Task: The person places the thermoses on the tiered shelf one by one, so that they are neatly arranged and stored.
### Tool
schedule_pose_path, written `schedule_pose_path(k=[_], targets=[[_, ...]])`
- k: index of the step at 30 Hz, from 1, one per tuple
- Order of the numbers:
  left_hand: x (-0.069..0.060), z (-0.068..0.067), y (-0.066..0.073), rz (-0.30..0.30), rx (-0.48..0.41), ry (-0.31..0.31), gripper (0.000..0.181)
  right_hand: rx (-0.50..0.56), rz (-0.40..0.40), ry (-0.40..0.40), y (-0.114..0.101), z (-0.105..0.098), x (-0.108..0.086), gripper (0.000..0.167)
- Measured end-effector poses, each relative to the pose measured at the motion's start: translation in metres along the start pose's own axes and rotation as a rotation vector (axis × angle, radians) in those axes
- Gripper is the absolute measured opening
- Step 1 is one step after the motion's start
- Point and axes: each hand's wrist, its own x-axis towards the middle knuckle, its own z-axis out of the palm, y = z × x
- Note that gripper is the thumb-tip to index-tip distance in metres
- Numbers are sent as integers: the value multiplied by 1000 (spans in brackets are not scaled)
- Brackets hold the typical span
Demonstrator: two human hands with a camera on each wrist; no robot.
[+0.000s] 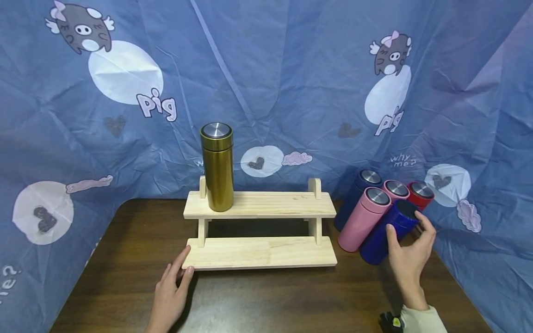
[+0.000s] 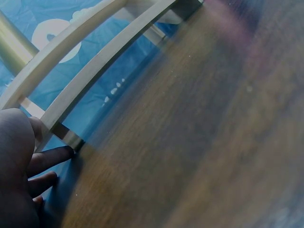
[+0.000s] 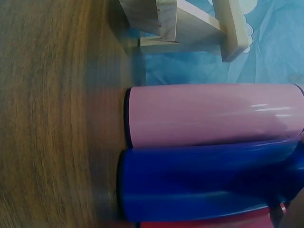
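Note:
Near its dark top, my right hand [image 1: 412, 256] grips a blue thermos bottle [image 1: 381, 238] between thumb and fingers. In the right wrist view that blue bottle [image 3: 204, 183] lies alongside a pink bottle [image 3: 213, 116]. The pink bottle [image 1: 360, 226] is also just left of it in the head view. My left hand [image 1: 170, 291] rests at the left end of a two-tier wooden rack [image 1: 262, 252], its fingers fairly straight. The left wrist view shows the left hand [image 2: 23, 166] beside the rack's end. A gold thermos [image 1: 219, 173] stands upright on the upper tier, at the left.
Behind the held bottle are a dark blue bottle [image 1: 354, 199], another pink one [image 1: 395, 188] and a red one [image 1: 421, 194], all closely grouped. The brown table [image 1: 266, 300] is backed by a blue printed cloth [image 1: 258, 83], which also hangs at both sides.

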Motion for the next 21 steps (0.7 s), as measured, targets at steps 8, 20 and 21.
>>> schedule_pose_path(k=[8, 20, 21], targets=[[-1, -1, 0, 10, 3, 6, 51, 25, -26, 21, -35, -2, 0, 68], [-1, -1, 1, 8, -3, -1, 51, 24, -31, 41, -45, -5, 1, 65], [-1, -1, 1, 8, -5, -1, 51, 20, -30, 40, -45, -6, 1, 66]])
